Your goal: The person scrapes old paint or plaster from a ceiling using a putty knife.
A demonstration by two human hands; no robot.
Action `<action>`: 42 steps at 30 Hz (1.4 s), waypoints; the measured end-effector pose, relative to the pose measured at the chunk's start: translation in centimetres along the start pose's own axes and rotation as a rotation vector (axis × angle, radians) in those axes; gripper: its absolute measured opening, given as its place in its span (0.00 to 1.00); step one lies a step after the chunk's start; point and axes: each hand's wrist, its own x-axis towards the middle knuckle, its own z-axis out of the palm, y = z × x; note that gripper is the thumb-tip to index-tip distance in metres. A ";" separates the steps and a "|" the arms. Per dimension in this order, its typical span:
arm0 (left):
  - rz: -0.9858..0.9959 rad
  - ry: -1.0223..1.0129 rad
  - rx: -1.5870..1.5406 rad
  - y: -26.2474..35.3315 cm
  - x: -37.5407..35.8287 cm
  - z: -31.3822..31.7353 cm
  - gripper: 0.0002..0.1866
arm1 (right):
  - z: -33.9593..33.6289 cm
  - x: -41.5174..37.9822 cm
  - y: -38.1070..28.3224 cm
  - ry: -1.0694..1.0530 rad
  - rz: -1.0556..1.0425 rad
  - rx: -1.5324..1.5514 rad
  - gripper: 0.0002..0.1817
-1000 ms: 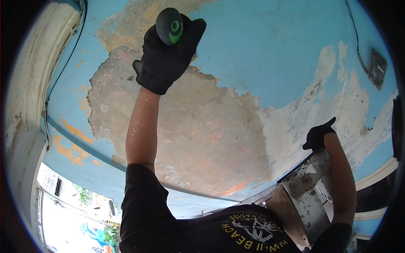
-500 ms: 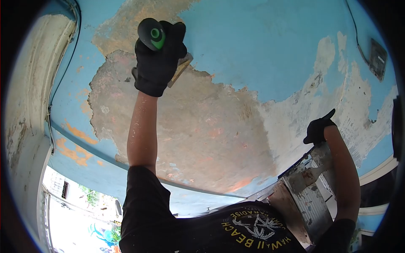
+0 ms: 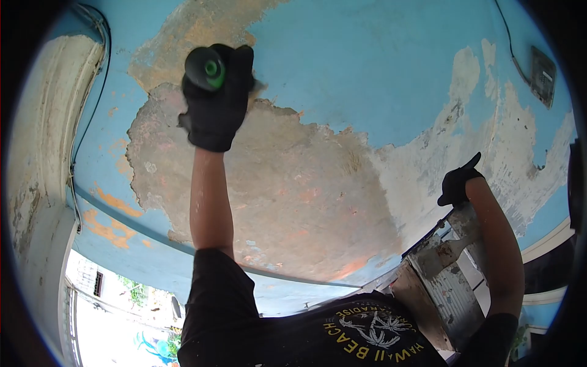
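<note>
Nearest the camera was the person's black T-shirt (image 3: 361, 333) with yellow lettering, both bare forearms rising from it. The right hand (image 3: 458, 183), in a black glove, rested on the top of a paint-spattered metal ladder (image 3: 443, 287) at the lower right, its fingers curled on the ladder's edge and the thumb stuck out upward. The left hand (image 3: 215, 110), also gloved in black, was raised overhead with its fingers wrapped tight around the black-and-green handle of a scraper (image 3: 206, 68). The blade was blurred and mostly hidden behind the glove, up against the blue ceiling (image 3: 379, 67), at the edge of the large bare patch (image 3: 293, 189) where paint had come off. Farther off, a dark box (image 3: 543, 76) with a cable sat on the ceiling at the upper right.
</note>
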 end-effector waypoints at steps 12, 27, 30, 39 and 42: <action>-0.128 -0.022 0.226 3.4 -4.6 3.0 0.05 | -0.4 -0.9 -0.3 0.059 0.007 -0.055 0.26; -0.838 -0.274 0.011 6.7 -29.4 13.8 0.21 | -2.4 -4.6 -2.1 0.247 -0.111 0.129 0.26; -0.899 -0.364 -0.032 7.3 -30.5 12.7 0.25 | -4.6 -7.6 -5.4 0.301 -0.128 0.116 0.32; -0.553 0.062 -0.330 10.3 -29.0 13.4 0.29 | -0.6 -11.8 -19.3 0.556 -0.843 0.609 0.34; -0.567 -0.011 -0.200 10.1 -28.8 13.6 0.30 | 0.5 -10.3 -19.7 0.629 -0.915 0.789 0.33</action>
